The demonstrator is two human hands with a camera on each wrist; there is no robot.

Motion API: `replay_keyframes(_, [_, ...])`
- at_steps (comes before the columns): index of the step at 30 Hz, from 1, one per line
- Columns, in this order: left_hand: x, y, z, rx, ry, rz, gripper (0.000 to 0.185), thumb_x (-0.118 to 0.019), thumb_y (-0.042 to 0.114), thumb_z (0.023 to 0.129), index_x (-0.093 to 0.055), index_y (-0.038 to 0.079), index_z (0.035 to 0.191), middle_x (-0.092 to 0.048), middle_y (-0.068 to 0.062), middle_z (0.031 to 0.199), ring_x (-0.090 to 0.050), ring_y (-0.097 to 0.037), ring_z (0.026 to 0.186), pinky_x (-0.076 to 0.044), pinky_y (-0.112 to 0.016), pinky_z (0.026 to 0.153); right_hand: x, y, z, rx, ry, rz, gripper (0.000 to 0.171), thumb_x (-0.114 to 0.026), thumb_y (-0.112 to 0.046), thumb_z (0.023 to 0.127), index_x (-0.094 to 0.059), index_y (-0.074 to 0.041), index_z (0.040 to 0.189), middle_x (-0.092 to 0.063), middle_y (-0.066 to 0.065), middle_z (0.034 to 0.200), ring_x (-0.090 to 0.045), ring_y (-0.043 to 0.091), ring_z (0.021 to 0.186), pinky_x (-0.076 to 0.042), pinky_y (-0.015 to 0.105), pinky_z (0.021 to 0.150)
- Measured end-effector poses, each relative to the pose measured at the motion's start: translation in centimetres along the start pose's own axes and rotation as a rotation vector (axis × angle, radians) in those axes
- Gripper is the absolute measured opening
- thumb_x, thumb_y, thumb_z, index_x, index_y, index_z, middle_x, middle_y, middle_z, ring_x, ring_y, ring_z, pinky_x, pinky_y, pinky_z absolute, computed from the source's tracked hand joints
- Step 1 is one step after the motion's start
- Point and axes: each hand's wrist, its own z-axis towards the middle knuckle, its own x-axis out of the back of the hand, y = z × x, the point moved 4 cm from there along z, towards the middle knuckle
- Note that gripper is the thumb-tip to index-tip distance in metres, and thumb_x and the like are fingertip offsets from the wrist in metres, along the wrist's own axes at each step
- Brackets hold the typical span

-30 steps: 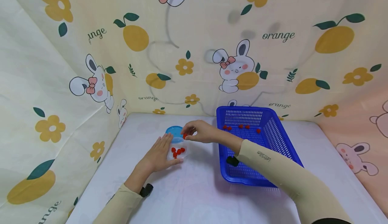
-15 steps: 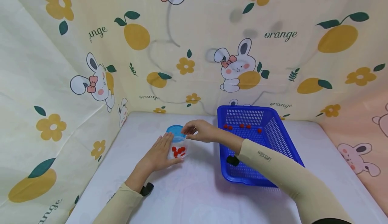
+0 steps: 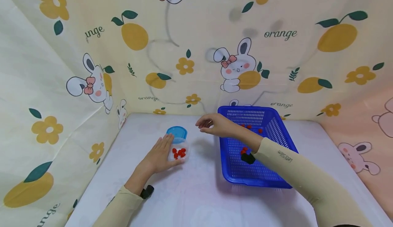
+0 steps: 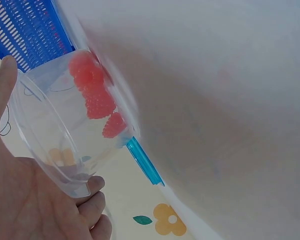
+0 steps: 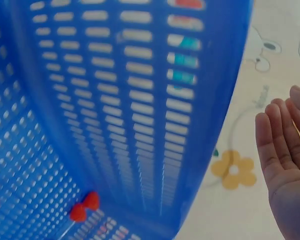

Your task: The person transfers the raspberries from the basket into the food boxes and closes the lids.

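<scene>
My left hand (image 3: 158, 154) holds a small clear plastic tub (image 4: 50, 120), its thumb on one side and its fingers on the other. Several raspberries (image 4: 97, 97) lie at the bottom of the tub, seen through its wall. Just behind it on the table is a round blue lid (image 3: 177, 131). The right hand (image 3: 216, 125) is in the air between the tub and the blue basket (image 3: 225, 165), near the basket's back left corner. Its fingers are loosely bent and nothing is between them. More raspberries (image 5: 85, 207) lie on the basket floor, partly hidden by the right forearm in the head view.
The basket, with slotted sides, stands on the right of the white table (image 3: 196, 199). A patterned cloth (image 3: 196, 42) rises directly behind and along the sides of the table.
The right hand had a raspberry at its fingertips; this was released into the tub. The hand then moved up and right toward the basket. The left hand has stayed at the tub.
</scene>
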Motion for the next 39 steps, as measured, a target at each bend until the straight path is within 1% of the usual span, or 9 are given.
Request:
replay_keyframes(4, [-0.1, -0.1, 0.0, -0.004, 0.006, 0.003, 0.119, -0.069, 0.074, 0.091, -0.019, 0.002, 0.171, -0.020, -0.016, 0.178, -0.013, -0.036, 0.166, -0.012, -0.053, 0.134, 1.2, 0.3, -1.0, -0.034, 0.030, -0.001, 0.022, -0.076, -0.009, 0.101, -0.078, -0.009, 0.123, -0.078, 0.002, 0.111, -0.073, 0.019, 0.104, -0.063, 0.038, 0.095])
replay_keyframes(7, [-0.2, -0.1, 0.0, -0.014, 0.004, 0.008, 0.119, -0.068, 0.074, 0.091, -0.019, 0.001, 0.171, -0.020, -0.016, 0.178, -0.013, -0.036, 0.166, -0.012, -0.053, 0.134, 2.0, 0.8, -1.8, -0.065, 0.043, -0.003, 0.023, -0.075, -0.010, 0.102, -0.077, -0.010, 0.124, -0.078, 0.006, 0.113, -0.073, 0.021, 0.105, -0.062, 0.043, 0.098])
replay_keyframes(11, [-0.3, -0.1, -0.1, -0.022, 0.001, 0.007, 0.118, -0.068, 0.074, 0.092, -0.019, 0.001, 0.171, -0.020, -0.017, 0.178, -0.013, -0.036, 0.166, -0.013, -0.054, 0.134, 3.0, 2.2, -2.9, -0.099, 0.062, -0.015, 0.023, -0.074, -0.010, 0.102, -0.077, -0.010, 0.125, -0.077, 0.009, 0.115, -0.073, 0.020, 0.105, -0.062, 0.045, 0.099])
replay_keyframes(15, [-0.2, -0.1, -0.1, -0.017, -0.006, 0.004, 0.118, -0.068, 0.073, 0.092, -0.018, 0.001, 0.171, -0.019, -0.017, 0.179, -0.013, -0.036, 0.166, -0.012, -0.054, 0.134, 4.0, 3.6, -4.1, -0.122, 0.084, -0.034, 0.023, -0.074, -0.009, 0.102, -0.077, -0.010, 0.125, -0.077, 0.008, 0.115, -0.073, 0.021, 0.105, -0.062, 0.044, 0.098])
replay_keyframes(18, [-0.2, -0.1, -0.1, -0.011, -0.013, 0.008, 0.118, -0.068, 0.073, 0.092, -0.017, 0.001, 0.171, -0.018, -0.016, 0.179, -0.012, -0.036, 0.166, -0.011, -0.054, 0.134, 4.4, 4.5, -5.0, -0.133, 0.085, -0.054, 0.023, -0.074, -0.010, 0.102, -0.077, -0.008, 0.125, -0.077, 0.007, 0.116, -0.073, 0.022, 0.106, -0.062, 0.045, 0.098])
replay_keyframes(22, [-0.1, -0.1, -0.1, -0.011, -0.013, 0.002, 0.118, -0.068, 0.072, 0.092, -0.016, 0.001, 0.171, -0.018, -0.017, 0.179, -0.012, -0.037, 0.166, -0.011, -0.054, 0.134, 4.7, 5.8, -6.0, -0.150, 0.072, -0.077, 0.022, -0.073, -0.011, 0.104, -0.076, -0.005, 0.125, -0.078, 0.008, 0.118, -0.074, 0.023, 0.109, -0.062, 0.043, 0.098])
replay_keyframes(27, [0.1, 0.0, -0.3, -0.034, 0.016, -0.018, 0.117, -0.070, 0.070, 0.092, -0.020, -0.002, 0.169, -0.021, -0.020, 0.177, -0.015, -0.040, 0.165, -0.014, -0.058, 0.133, 4.9, 7.3, -7.3, -0.201, 0.064, -0.085, 0.020, -0.074, -0.010, 0.102, -0.078, -0.009, 0.122, -0.078, 0.008, 0.119, -0.073, 0.024, 0.108, -0.064, 0.041, 0.095])
replay_keyframes(34, [0.0, -0.1, -0.3, -0.031, 0.013, -0.005, 0.118, -0.068, 0.072, 0.092, -0.019, -0.001, 0.170, -0.020, -0.019, 0.178, -0.014, -0.038, 0.166, -0.013, -0.055, 0.134, 5.0, 8.9, -8.9, -0.238, 0.041, -0.125, 0.018, -0.075, -0.010, 0.101, -0.079, -0.010, 0.119, -0.078, 0.007, 0.117, -0.074, 0.027, 0.109, -0.063, 0.045, 0.097])
replay_keyframes(39, [-0.1, -0.1, -0.1, -0.035, 0.021, -0.009, 0.118, -0.069, 0.072, 0.091, -0.019, -0.001, 0.170, -0.020, -0.019, 0.177, -0.014, -0.038, 0.165, -0.013, -0.056, 0.133, 4.9, 9.9, -9.7, -0.273, 0.018, -0.144, 0.018, -0.075, -0.009, 0.101, -0.079, -0.008, 0.118, -0.078, 0.012, 0.117, -0.074, 0.028, 0.108, -0.063, 0.046, 0.096])
